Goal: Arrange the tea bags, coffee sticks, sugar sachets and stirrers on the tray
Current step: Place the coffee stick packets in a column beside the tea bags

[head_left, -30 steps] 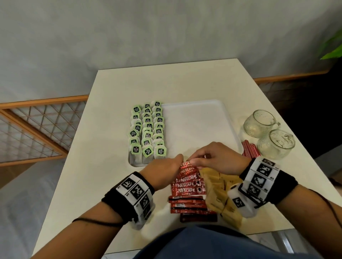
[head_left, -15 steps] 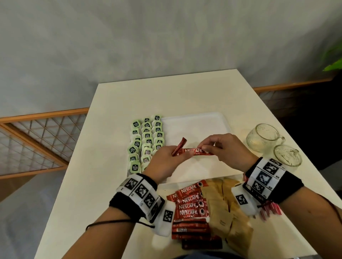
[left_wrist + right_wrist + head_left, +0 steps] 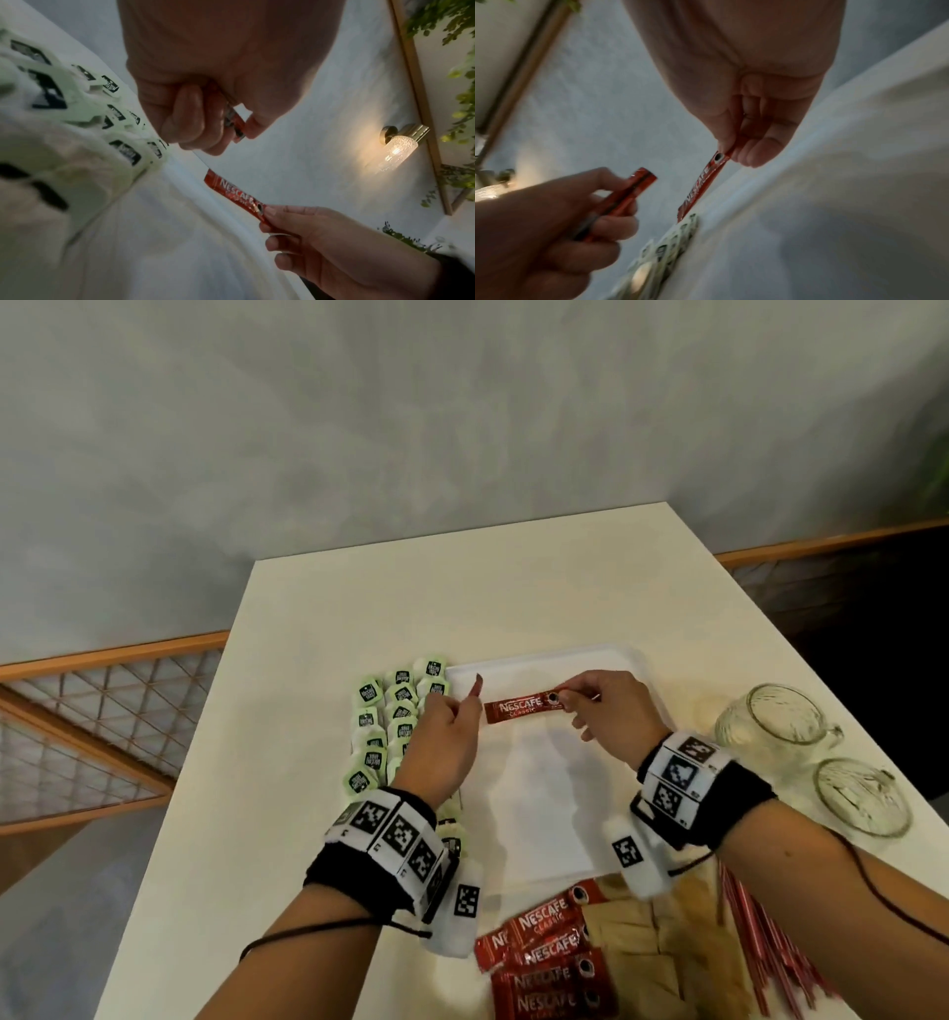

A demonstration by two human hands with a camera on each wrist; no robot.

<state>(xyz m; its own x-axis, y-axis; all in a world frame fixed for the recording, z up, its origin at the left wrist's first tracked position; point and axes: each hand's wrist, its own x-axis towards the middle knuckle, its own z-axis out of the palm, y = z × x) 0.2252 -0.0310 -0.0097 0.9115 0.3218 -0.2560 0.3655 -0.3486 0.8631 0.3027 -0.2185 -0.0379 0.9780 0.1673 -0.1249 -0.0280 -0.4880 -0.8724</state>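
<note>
A white tray (image 3: 544,814) lies mid-table with green-tagged tea bags (image 3: 390,721) in rows along its left side. Over the tray's far part, my right hand (image 3: 611,711) pinches one end of a red coffee stick (image 3: 524,708) between thumb and fingers; the stick (image 3: 700,188) hangs level above the tray. My left hand (image 3: 447,737) grips a second coffee stick (image 3: 475,685), whose tip pokes up past the fingers (image 3: 236,125). More coffee sticks (image 3: 544,963), tan sugar sachets (image 3: 662,947) and red stirrers (image 3: 760,942) lie at the table's near edge.
Two clear glass cups (image 3: 780,726) (image 3: 857,793) stand to the right of the tray. The cream table (image 3: 462,588) runs back to a grey wall. A wooden lattice rail (image 3: 92,721) is to the left, below table height.
Both hands lifted a coffee stick each from the near pile and carried them forward over the tray. The two sticks, together half a second ago, are now apart.
</note>
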